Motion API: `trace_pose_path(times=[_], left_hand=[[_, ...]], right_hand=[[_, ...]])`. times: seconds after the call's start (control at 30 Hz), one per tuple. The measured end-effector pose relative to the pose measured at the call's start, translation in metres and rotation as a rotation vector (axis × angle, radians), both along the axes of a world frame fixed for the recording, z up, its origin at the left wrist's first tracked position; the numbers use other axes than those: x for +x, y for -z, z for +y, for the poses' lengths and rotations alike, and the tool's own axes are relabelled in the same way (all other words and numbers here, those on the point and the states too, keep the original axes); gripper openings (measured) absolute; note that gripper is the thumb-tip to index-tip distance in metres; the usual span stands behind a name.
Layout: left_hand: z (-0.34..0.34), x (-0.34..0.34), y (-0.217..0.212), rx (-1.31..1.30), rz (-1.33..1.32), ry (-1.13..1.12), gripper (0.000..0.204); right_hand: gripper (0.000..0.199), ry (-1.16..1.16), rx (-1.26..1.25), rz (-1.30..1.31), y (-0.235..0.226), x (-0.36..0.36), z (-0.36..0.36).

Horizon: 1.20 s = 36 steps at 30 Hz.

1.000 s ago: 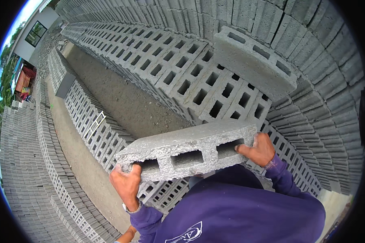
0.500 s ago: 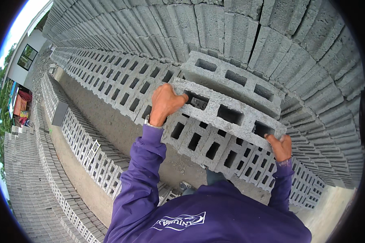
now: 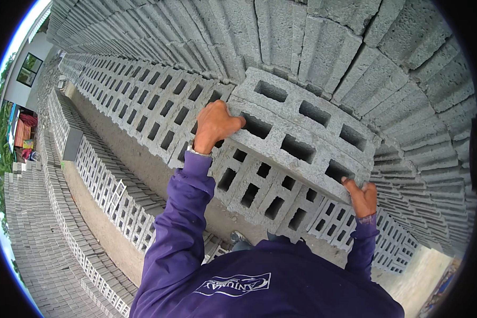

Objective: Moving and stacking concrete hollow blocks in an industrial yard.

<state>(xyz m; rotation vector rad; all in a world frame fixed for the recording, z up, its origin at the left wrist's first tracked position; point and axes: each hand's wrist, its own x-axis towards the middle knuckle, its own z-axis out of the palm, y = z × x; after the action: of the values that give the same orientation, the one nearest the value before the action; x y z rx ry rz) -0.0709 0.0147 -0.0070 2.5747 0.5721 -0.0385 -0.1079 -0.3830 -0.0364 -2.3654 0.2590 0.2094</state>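
A grey concrete hollow block [image 3: 274,140] with three rectangular holes lies between my hands. My left hand [image 3: 216,127] grips its left end, the thumb at the left hole and the fingers round the outer side. At the right end, my right hand [image 3: 361,196] pinches the wall by the right hole with its thumb. Lying alongside the far long edge of this block is a second hollow block [image 3: 291,101], its holes facing up. Both are on top of a row of blocks set across them [image 3: 244,180], whose holes show below the near edge.
A tall wall of stacked blocks [image 3: 281,40] rises on the far side. The long block row [image 3: 143,100] runs off to the upper left. Lower stacks [image 3: 106,185] stand across a dirt aisle [image 3: 127,143] on the left. A shoe [image 3: 238,237] shows below me.
Both hands have brought the held block up against the far block, closing the gap between them. It now sits flatter and level with its neighbour. My view has shifted slightly.
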Motion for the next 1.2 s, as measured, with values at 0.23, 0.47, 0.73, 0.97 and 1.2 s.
trace_pose_path(times=[0.23, 0.47, 0.73, 0.97, 1.2], left_hand=[[0.02, 0.0, 0.015, -0.055, 0.068, 0.001, 0.05], [0.072, -0.12, 0.044, -0.578, -0.573, -0.17, 0.049], [0.054, -0.538, 0.301, -0.527, -0.515, -1.255, 0.03], [-0.096, -0.82, 0.451, -0.312, 0.188, -1.813, 0.04], [-0.042, -0.934, 0.532, 0.292, 0.239, -1.639, 0.049]], right_hand=[[0.043, -0.083, -0.075, -0.051, 0.009, 0.005, -0.002], [0.066, 0.132, -0.071, -0.199, 0.004, -0.012, -0.042], [0.043, -0.393, -0.014, -0.342, -0.055, -0.136, 0.127], [0.033, -1.429, -0.202, 0.456, 0.206, -0.322, 0.268], [0.092, -1.557, -0.52, 0.668, 0.473, -0.506, 0.326]])
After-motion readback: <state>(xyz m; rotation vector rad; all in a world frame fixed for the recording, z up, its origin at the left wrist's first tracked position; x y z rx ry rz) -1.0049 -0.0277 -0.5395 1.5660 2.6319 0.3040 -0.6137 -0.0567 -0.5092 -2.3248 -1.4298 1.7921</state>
